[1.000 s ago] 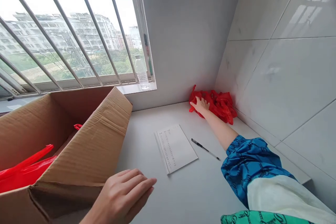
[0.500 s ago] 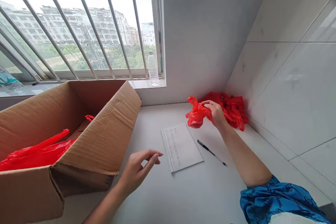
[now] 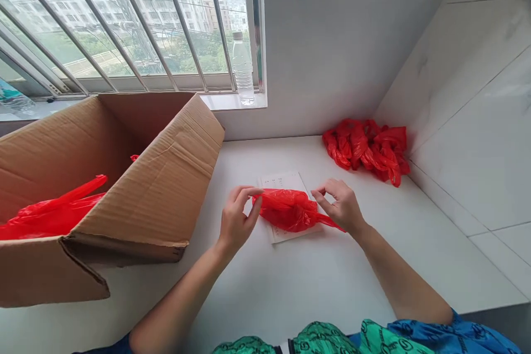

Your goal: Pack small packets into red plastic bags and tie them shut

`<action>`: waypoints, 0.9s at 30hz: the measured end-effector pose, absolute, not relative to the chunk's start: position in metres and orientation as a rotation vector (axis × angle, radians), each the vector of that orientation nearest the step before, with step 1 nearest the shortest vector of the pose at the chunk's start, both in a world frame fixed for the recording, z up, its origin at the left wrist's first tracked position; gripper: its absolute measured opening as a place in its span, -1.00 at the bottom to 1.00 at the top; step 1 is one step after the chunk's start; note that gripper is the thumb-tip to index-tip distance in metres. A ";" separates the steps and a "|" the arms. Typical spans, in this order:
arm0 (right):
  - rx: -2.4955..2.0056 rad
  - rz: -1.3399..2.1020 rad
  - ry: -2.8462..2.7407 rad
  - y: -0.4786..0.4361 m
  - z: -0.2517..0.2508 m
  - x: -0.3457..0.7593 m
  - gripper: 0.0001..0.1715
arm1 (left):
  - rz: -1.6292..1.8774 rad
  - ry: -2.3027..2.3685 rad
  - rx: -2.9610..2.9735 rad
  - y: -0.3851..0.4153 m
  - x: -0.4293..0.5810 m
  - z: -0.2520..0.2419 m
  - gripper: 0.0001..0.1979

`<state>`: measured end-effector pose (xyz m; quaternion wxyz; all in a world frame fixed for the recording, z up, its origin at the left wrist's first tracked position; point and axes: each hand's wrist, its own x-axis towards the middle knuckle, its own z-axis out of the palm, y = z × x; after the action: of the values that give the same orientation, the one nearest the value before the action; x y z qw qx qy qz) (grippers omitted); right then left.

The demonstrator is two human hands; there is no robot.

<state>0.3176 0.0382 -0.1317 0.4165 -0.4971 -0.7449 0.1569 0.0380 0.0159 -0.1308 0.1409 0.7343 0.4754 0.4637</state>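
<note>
A crumpled red plastic bag (image 3: 288, 211) is stretched sideways above the paper booklet (image 3: 286, 180), covering most of it. My left hand (image 3: 239, 214) pinches the bag's left end between thumb and fingers. At the bag's upper right edge, my right hand (image 3: 339, 206) has its thumb and forefinger drawn together in a pinch. One twisted handle of the bag trails to the right beneath that hand. Printed characters show on the booklet's uncovered top part.
An open cardboard box (image 3: 153, 177) with a red plastic bundle (image 3: 53, 213) inside stands at the left. More red bags (image 3: 367, 149) lie heaped in the back right corner. A clear bottle (image 3: 243, 69) stands on the sill of the barred window.
My right hand has brought one red bag from the heap to the middle of the table. My left hand has moved up and taken its left end. The pen is out of sight now.
</note>
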 end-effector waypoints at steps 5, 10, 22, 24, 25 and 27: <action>-1.378 0.193 -2.208 0.023 -0.138 0.295 -0.59 | 1.139 1.209 2.582 0.036 0.073 -0.113 -0.82; -1.544 0.121 -2.298 0.028 -0.157 0.286 -0.89 | 0.499 1.163 2.762 0.054 0.087 -0.125 -0.80; -1.228 0.272 -2.105 0.030 -0.140 0.292 -0.87 | 0.649 1.338 2.662 0.059 0.061 -0.122 -0.74; -1.290 0.282 -2.046 0.032 -0.135 0.304 -0.91 | 0.716 1.486 2.612 0.063 0.051 -0.116 -0.75; -1.336 0.301 -2.012 0.033 -0.132 0.311 -0.91 | 0.754 1.576 2.571 0.065 0.046 -0.113 -0.75; -1.411 0.387 -1.979 0.033 -0.126 0.324 -0.90 | 0.790 1.717 2.490 0.068 0.038 -0.108 -0.77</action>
<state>0.3237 0.0333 -0.1256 0.3337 -0.5403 -0.7581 0.1484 0.0375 0.0676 -0.1078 0.0076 0.7965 0.5493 0.2525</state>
